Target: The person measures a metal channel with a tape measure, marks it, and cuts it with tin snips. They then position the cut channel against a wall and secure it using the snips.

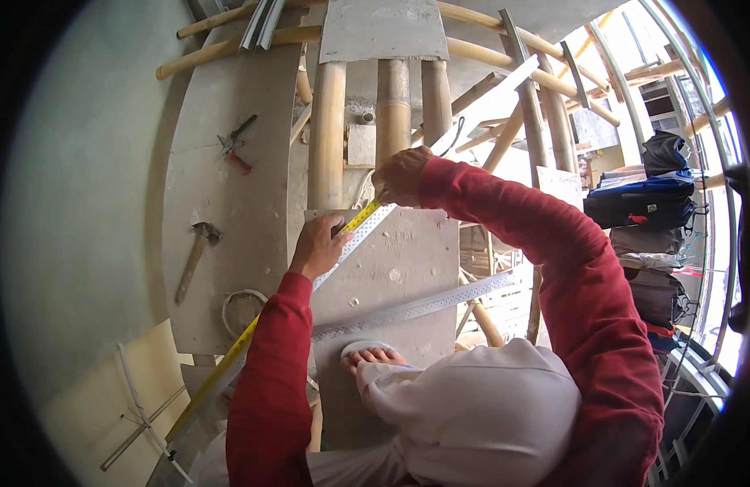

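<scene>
A yellow tape measure blade runs diagonally from the lower left up to my hands, along a perforated white metal strip. My left hand is closed over the blade and the strip, thumb on top. Farther up, my right hand has its fingers closed at the blade's upper visible stretch; the fingers hide what else they grip. Beyond it, a long pale strip continues toward the upper right. A second perforated metal strip lies across the board near my foot.
A hammer, pliers and a red-handled tool lie on the long board at left. Bamboo poles support the platform, with gaps beside its boards. My foot rests on the near board. Clothes hang at right.
</scene>
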Available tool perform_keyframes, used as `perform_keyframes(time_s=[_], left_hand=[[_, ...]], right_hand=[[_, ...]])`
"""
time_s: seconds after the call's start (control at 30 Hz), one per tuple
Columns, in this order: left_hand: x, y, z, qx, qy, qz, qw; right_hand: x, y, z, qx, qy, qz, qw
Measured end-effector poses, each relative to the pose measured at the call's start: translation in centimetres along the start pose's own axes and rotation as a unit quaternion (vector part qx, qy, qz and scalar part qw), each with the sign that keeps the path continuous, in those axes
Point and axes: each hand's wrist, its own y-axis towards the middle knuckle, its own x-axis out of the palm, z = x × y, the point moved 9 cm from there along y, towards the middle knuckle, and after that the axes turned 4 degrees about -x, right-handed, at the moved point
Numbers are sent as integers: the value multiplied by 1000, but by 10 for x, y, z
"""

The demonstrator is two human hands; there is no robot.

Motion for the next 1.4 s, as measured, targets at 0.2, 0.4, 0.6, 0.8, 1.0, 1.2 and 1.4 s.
perform_keyframes(time_s=[0.2, 0.4, 0.6, 0.8, 1.0, 1.2, 1.4], left_hand=[[-25, -27, -20, -53, 3, 19, 998], [-43, -74, -57, -67, -15, 62, 996], [-48, -94, -74, -102, -56, 18, 993], [-67, -104, -76, -115, -69, 20, 991], [-68, -115, -85, -131, -54, 10, 990], [-73, -130, -96, -140, -62, 21, 988], [-81, -155, -107, -163, -65, 14, 984]], right_hand=[[-31, -7, 37, 5, -51, 61, 997], [-76, -32, 125, 53, -106, 77, 990], [-93, -11, 178, 61, -9, 21, 998], [-83, 42, 191, 83, -1, -46, 995], [-90, 68, 168, 10, -72, -45, 996], [-86, 86, 147, 8, -64, -83, 994], [-94, 90, 131, 3, -73, -93, 993]])
